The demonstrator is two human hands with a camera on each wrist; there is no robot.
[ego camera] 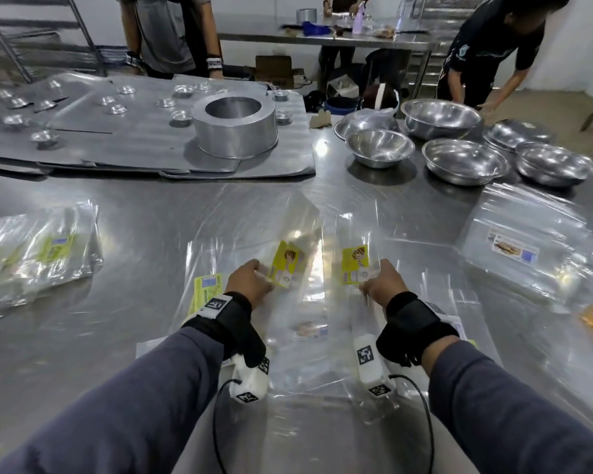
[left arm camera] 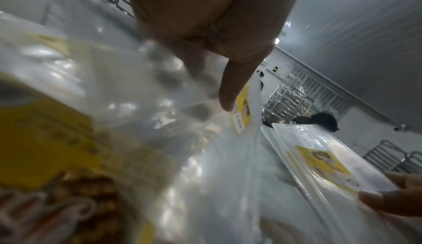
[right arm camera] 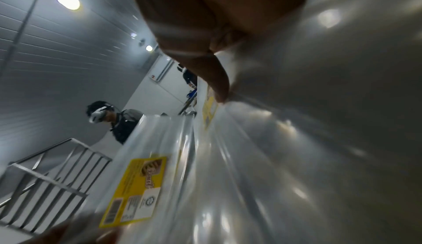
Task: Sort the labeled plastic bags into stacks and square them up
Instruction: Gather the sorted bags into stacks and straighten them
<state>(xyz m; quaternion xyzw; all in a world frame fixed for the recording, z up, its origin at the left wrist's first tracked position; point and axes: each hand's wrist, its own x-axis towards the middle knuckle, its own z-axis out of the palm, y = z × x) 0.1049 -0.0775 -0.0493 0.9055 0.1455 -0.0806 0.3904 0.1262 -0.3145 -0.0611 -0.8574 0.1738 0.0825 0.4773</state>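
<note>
Two clear plastic bags with yellow labels are lifted side by side over a loose heap of clear bags [ego camera: 308, 336] on the steel table [ego camera: 151, 206]. My left hand [ego camera: 259, 273] pinches the left bag [ego camera: 286, 265] at its label end, thumb [left arm camera: 230, 89] on top. My right hand [ego camera: 368, 283] pinches the right bag [ego camera: 355, 265] the same way, thumb [right arm camera: 219, 83] pressed on the plastic. Each wrist view also shows the other hand's bag: the right bag [left arm camera: 324, 165] and the left bag [right arm camera: 137, 184]. A stack of green-labeled bags [ego camera: 38, 254] lies at the left, a stack of white-labeled bags [ego camera: 528, 248] at the right.
Several steel bowls [ego camera: 379, 147] stand at the back right. A round metal tin [ego camera: 233, 123] sits on flat trays [ego camera: 117, 145] with small cups at the back left. Two people [ego camera: 172, 32] stand beyond the table. Another yellow-labeled bag [ego camera: 208, 289] lies beside my left wrist.
</note>
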